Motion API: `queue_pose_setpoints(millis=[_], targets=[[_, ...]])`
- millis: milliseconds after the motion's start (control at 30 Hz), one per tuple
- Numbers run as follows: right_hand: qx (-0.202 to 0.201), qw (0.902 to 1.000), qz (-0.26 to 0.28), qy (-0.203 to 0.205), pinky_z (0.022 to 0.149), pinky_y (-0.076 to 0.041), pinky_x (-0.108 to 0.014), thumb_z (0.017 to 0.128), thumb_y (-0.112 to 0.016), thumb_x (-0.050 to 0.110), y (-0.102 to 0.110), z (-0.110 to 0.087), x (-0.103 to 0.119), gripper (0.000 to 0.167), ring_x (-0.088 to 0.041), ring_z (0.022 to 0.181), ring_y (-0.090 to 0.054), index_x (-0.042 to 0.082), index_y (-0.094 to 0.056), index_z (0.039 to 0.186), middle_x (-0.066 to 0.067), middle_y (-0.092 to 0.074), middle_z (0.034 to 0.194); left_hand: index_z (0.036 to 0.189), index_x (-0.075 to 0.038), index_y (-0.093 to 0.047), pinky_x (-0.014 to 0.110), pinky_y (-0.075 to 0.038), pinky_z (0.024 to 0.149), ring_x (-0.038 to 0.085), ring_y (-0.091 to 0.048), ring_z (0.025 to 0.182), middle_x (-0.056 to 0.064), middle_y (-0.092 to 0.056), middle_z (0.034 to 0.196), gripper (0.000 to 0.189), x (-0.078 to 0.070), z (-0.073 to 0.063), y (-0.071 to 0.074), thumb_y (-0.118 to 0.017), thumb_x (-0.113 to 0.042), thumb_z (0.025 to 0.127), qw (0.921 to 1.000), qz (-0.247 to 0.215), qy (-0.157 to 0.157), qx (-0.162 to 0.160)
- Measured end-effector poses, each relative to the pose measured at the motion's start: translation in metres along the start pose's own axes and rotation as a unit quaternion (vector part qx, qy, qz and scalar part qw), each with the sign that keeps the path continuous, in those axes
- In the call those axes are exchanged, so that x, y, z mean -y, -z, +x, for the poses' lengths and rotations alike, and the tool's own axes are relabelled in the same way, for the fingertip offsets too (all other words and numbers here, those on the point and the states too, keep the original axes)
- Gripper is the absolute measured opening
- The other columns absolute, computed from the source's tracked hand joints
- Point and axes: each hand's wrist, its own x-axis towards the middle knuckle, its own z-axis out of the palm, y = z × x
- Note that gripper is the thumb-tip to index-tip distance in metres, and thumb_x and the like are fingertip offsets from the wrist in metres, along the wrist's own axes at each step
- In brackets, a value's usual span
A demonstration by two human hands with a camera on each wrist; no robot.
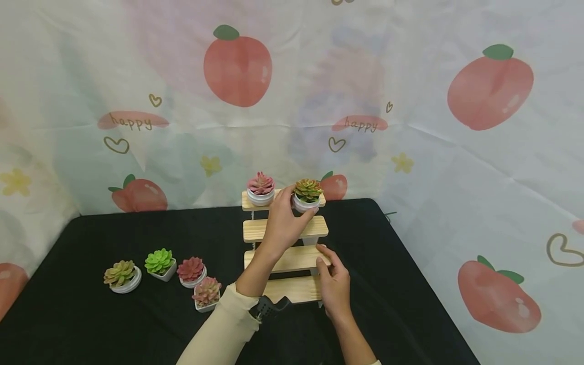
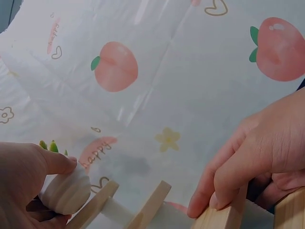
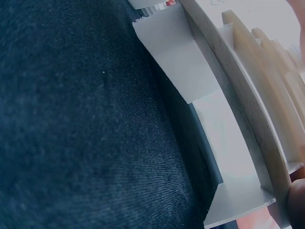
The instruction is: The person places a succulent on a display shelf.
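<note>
My left hand (image 1: 282, 223) grips the white round pot (image 2: 69, 191) of a green succulent with reddish tips (image 1: 308, 189), at the right end of the stand's top step. The four-step wooden display stand (image 1: 292, 259) has pale boards on white side supports. At its right side my right hand (image 1: 335, 286) holds the end of the second board from the front, fingertips over the wood. A pink succulent (image 1: 261, 183) in a white pot sits on the top step's left end. The right wrist view shows the stand's boards and white support (image 3: 226, 138) close up.
Left of the stand on the black cloth (image 1: 91, 324) are a yellowish-green succulent (image 1: 119, 274), a bright green one (image 1: 159, 261), a dark red one (image 1: 190, 268) and a pale pink one (image 1: 207, 291), all in white pots. A fruit-printed curtain (image 1: 292, 101) hangs behind.
</note>
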Motion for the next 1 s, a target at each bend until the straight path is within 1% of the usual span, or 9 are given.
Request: queue_pose_setpoints(millis=[100, 200, 500, 600, 733, 800, 900, 1000], targets=[[-0.002, 1.0000, 0.002, 0.001, 0.098, -0.042, -0.014, 0.107, -0.056, 0.005, 0.000, 0.000, 0.000, 0.032, -0.022, 0.136, -0.049, 0.004, -0.064, 0.138, -0.014, -0.053, 0.150, 0.147, 0.001, -0.050, 0.047, -0.048, 0.105, 0.033, -0.053, 0.131, 0.018, -0.056, 0.140, 0.070, -0.001, 0.001, -0.002, -0.084, -0.021, 0.090, 1.0000, 0.005, 0.003, 0.001], [-0.002, 1.0000, 0.002, 0.003, 0.097, -0.043, -0.014, 0.107, -0.056, 0.005, 0.001, 0.000, -0.001, 0.032, -0.022, 0.133, -0.051, 0.004, -0.064, 0.138, -0.013, -0.055, 0.148, 0.147, 0.002, -0.050, 0.047, -0.048, 0.105, 0.033, -0.053, 0.130, 0.018, -0.056, 0.140, 0.069, -0.002, 0.001, -0.002, -0.084, -0.021, 0.090, 1.0000, 0.008, 0.004, -0.002], [-0.003, 1.0000, -0.001, -0.004, 0.096, -0.044, -0.015, 0.107, -0.057, 0.005, -0.001, 0.000, 0.000, 0.032, -0.022, 0.131, -0.053, 0.003, -0.065, 0.137, -0.012, -0.056, 0.147, 0.148, 0.002, -0.048, 0.046, -0.050, 0.101, 0.033, -0.055, 0.127, 0.018, -0.057, 0.137, 0.071, -0.001, 0.007, -0.004, -0.083, -0.022, 0.091, 0.9998, 0.018, -0.005, -0.001], [-0.004, 0.9999, -0.004, -0.013, 0.094, -0.045, -0.015, 0.106, -0.056, 0.002, -0.001, -0.001, 0.008, 0.032, -0.024, 0.130, -0.054, 0.002, -0.064, 0.137, -0.014, -0.055, 0.147, 0.149, 0.003, -0.048, 0.047, -0.050, 0.101, 0.033, -0.055, 0.126, 0.019, -0.057, 0.137, 0.072, 0.000, 0.010, -0.005, -0.082, -0.023, 0.091, 0.9996, 0.028, -0.005, -0.002], [-0.002, 0.9998, -0.007, -0.016, 0.092, -0.045, -0.015, 0.105, -0.055, -0.001, -0.002, -0.006, 0.027, 0.031, -0.027, 0.127, -0.055, -0.002, -0.064, 0.135, -0.019, -0.056, 0.145, 0.148, 0.003, -0.048, 0.047, -0.049, 0.103, 0.033, -0.055, 0.126, 0.019, -0.057, 0.137, 0.072, 0.001, 0.013, -0.007, -0.083, -0.023, 0.091, 0.9992, 0.038, -0.001, -0.009], [0.000, 0.9999, -0.012, -0.005, 0.093, -0.045, -0.015, 0.105, -0.055, -0.001, -0.002, -0.007, 0.033, 0.031, -0.029, 0.128, -0.055, -0.003, -0.064, 0.135, -0.021, -0.056, 0.145, 0.148, 0.003, -0.048, 0.048, -0.049, 0.103, 0.033, -0.056, 0.126, 0.019, -0.057, 0.137, 0.072, 0.000, 0.014, -0.008, -0.083, -0.023, 0.090, 0.9990, 0.042, 0.001, -0.013], [0.001, 0.9998, -0.019, 0.007, 0.091, -0.047, -0.017, 0.106, -0.054, -0.001, -0.002, -0.009, 0.036, 0.032, -0.031, 0.125, -0.056, -0.004, -0.063, 0.136, -0.023, -0.056, 0.145, 0.148, 0.003, -0.048, 0.049, -0.049, 0.103, 0.034, -0.057, 0.126, 0.019, -0.057, 0.137, 0.072, -0.001, 0.015, -0.009, -0.083, -0.023, 0.091, 0.9988, 0.047, 0.003, -0.014], [0.004, 0.9997, -0.021, 0.007, 0.090, -0.049, -0.020, 0.106, -0.054, -0.001, -0.002, -0.010, 0.038, 0.032, -0.031, 0.122, -0.059, -0.004, -0.062, 0.137, -0.021, -0.056, 0.144, 0.149, 0.002, -0.047, 0.050, -0.049, 0.103, 0.035, -0.057, 0.126, 0.019, -0.057, 0.138, 0.072, -0.002, 0.016, -0.009, -0.082, -0.023, 0.091, 0.9989, 0.045, 0.009, -0.012]])
